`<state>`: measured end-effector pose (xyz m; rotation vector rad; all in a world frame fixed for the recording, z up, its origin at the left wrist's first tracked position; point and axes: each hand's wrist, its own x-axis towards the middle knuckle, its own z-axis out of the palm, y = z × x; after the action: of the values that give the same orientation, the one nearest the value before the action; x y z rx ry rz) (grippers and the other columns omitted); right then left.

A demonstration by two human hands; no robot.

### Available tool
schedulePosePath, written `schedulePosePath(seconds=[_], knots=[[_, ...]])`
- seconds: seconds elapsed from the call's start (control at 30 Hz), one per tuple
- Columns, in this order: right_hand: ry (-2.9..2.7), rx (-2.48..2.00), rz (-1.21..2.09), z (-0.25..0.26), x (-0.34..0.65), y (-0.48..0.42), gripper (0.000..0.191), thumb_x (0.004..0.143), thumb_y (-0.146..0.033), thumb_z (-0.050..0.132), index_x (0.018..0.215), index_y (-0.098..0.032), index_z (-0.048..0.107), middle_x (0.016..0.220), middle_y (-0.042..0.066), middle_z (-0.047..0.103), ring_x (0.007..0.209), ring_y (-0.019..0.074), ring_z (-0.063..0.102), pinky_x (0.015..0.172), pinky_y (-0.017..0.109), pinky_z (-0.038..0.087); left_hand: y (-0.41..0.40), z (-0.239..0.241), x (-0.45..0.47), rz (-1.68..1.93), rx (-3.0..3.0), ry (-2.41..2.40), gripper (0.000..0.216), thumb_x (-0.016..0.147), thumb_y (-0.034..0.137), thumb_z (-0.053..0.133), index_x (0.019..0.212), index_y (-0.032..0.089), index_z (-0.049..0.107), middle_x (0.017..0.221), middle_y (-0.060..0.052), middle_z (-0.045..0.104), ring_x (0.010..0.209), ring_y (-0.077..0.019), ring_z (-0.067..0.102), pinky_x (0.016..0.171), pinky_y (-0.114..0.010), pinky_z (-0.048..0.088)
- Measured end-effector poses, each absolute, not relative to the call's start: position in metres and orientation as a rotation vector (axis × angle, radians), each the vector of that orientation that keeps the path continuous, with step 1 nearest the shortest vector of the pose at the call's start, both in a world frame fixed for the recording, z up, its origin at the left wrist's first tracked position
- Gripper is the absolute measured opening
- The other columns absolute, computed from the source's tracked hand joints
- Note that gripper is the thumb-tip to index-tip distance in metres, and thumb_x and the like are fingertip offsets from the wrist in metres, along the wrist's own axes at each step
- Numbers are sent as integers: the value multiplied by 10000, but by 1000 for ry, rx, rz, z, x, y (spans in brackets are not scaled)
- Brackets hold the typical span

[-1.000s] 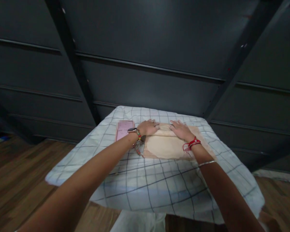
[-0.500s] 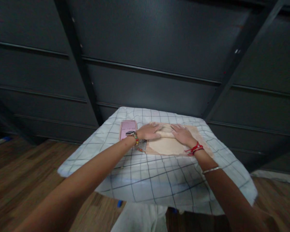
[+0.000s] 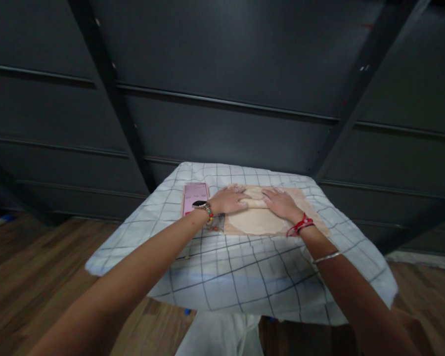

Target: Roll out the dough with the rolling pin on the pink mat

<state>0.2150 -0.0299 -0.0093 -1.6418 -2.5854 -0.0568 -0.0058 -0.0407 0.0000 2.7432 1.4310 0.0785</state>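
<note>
A pale flat round of dough (image 3: 257, 223) lies on a beige board (image 3: 313, 213) on top of a table with a checked cloth (image 3: 244, 277). A pale roll (image 3: 255, 202), dough or a rolling pin, I cannot tell which, lies across the far part of the round. My left hand (image 3: 230, 199) rests flat on the roll's left end, fingers stretched out, with a watch and beaded band on the wrist. My right hand (image 3: 282, 202) lies flat on the right end, with red threads and a thin bangle on that arm.
A pink phone (image 3: 195, 196) lies on the cloth just left of my left hand. A dark panelled wall (image 3: 222, 99) with slanted beams stands right behind the table. Wooden floor (image 3: 33, 257) shows on both sides, and white fabric (image 3: 218, 336) below the table's front edge.
Both hands have stayed flat on the roll, which has come slightly nearer over the dough round. The view has wobbled a little.
</note>
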Motion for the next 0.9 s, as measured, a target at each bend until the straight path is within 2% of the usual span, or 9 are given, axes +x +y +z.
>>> schedulePosePath(seconds=[0.17, 0.4, 0.53, 0.67, 0.9], knots=[[-2612, -1611, -78, -9, 214, -26, 497, 949, -325, 208, 1331, -151, 473, 1416, 78, 421, 1299, 232, 352, 1070, 401, 254, -26, -4, -8, 36, 2625, 1436, 476, 910, 529, 298, 1303, 338, 488, 1492, 31, 270, 1368, -305, 185, 1081, -508, 150], [-2584, -1639, -131, -11, 213, -25, 501, 958, -317, 173, 1316, -146, 479, 1397, 87, 444, 1292, 232, 361, 1051, 384, 279, -39, -3, 0, 51, 2602, 1542, 488, 917, 515, 270, 1301, 311, 493, 1491, -18, 276, 1365, -310, 191, 1054, -547, 179], [-2570, -1674, -134, -11, 214, -39, 488, 959, -339, 182, 1311, -152, 463, 1370, 107, 471, 1274, 224, 390, 1012, 376, 325, -50, -3, 0, 76, 2750, 1454, 471, 901, 451, 330, 1290, 246, 497, 1437, -59, 375, 1312, -279, 315, 1063, -450, 231], [-2574, -1650, -191, -15, 218, -61, 475, 959, -371, 200, 1299, -156, 451, 1356, 125, 478, 1302, 248, 346, 1005, 408, 319, -58, -2, -6, 44, 2821, 1349, 555, 857, 412, 410, 1368, 196, 398, 1442, -70, 367, 1309, -241, 326, 1065, -340, 249], [-2568, -1648, -194, -13, 217, -70, 489, 953, -440, 211, 1273, -159, 453, 1346, 148, 477, 1270, 282, 376, 988, 478, 307, -64, 3, -8, 61, 2813, 1356, 583, 854, 349, 391, 1400, 151, 352, 1427, -90, 389, 1292, -224, 357, 1061, -312, 249]])
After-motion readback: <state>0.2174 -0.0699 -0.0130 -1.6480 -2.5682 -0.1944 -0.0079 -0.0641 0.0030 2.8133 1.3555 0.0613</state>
